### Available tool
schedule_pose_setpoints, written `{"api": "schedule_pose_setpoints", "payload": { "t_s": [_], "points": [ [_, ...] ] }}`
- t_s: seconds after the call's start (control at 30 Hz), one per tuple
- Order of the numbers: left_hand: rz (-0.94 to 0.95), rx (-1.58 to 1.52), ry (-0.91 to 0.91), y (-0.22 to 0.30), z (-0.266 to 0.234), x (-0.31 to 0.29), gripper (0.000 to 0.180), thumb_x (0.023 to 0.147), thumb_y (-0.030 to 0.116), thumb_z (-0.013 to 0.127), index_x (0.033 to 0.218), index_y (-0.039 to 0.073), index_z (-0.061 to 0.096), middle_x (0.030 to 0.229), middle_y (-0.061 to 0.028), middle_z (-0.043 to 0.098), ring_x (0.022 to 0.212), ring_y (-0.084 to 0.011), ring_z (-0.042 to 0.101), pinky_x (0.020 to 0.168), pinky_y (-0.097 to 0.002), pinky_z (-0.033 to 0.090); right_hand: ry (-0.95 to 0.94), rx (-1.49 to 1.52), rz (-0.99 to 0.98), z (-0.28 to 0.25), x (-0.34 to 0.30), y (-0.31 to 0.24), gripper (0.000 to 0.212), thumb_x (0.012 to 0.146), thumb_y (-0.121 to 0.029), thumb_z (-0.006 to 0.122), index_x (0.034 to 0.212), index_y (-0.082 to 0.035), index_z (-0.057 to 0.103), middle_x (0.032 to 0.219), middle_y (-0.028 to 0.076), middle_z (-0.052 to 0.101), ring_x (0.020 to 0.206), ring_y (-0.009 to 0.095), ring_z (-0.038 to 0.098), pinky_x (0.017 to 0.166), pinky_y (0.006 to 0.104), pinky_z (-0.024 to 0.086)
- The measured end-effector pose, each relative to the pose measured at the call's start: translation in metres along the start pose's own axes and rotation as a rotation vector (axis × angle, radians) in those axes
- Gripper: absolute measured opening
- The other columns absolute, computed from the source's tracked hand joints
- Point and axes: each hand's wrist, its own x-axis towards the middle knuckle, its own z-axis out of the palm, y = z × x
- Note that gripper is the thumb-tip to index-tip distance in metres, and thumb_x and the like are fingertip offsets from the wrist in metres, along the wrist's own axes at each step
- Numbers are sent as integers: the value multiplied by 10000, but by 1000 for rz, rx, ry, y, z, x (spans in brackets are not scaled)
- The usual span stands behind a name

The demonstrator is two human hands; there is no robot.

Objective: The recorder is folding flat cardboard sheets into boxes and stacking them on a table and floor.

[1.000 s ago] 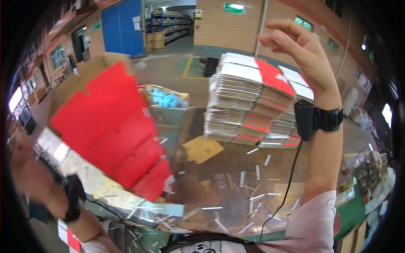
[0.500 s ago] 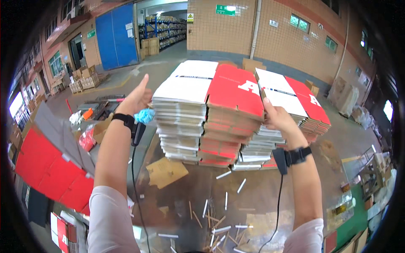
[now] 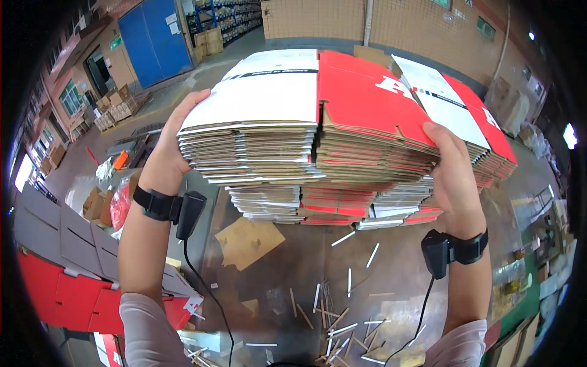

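Observation:
My left hand (image 3: 168,140) is closed on the left side of a thick stack of flat cardboard boxes (image 3: 251,144), its thumb at the white top edge. My right hand (image 3: 451,162) presses the stack's opposite side, thumb over the corner of the red-topped half (image 3: 367,101). The stack spans both hands, white on the left and red on the right, with brown layered edges facing me. It juts toward me over lower layers of flat boxes (image 3: 336,199). Most of my fingers are hidden along the sides. Black bands with small dark devices circle both wrists.
More white and red flat boxes (image 3: 449,98) stand just behind on the right. Grey and red cardboard sheets (image 3: 79,300) lean at my left. A brown cardboard piece (image 3: 247,241) and scattered white and brown strips (image 3: 333,333) lie on the floor. Beyond is a blue door (image 3: 156,43).
My left hand, earlier apart from the stack with fingers extended, now grips its left side. The upper boxes have come nearer to me, out over the lower layers. My view has tilted down.

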Motion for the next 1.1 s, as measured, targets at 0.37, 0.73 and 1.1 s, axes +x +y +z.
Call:
{"api": "schedule_pose_setpoints", "payload": {
  "t_s": [0.37,0.73,1.1],
  "points": [
    [14,-28,102,-47,15,-115,654,883,370,636,1370,-19,442,1281,-194,573,1116,-261,607,931,-358,509,-86,255,257,-49,-53,24,601,1005,-481,410,1315,24,502,1256,130,596,1155,179,569,977,319,446],
    [-131,4,169,-36,22,-136,603,927,407,597,1360,9,466,1249,-135,603,1068,-200,631,910,-309,513,-40,289,349,-39,-87,28,693,878,-437,669,1374,-5,449,1344,128,528,1175,200,541,986,301,437],
    [181,257,24,-59,2,-186,960,642,363,827,1390,-47,385,1295,-153,548,1144,-226,575,975,-327,458,-158,79,-59,-45,-129,27,1098,781,-481,743,1535,-2,105,1481,149,351,1338,214,371,1086,346,328]
  ]
}}
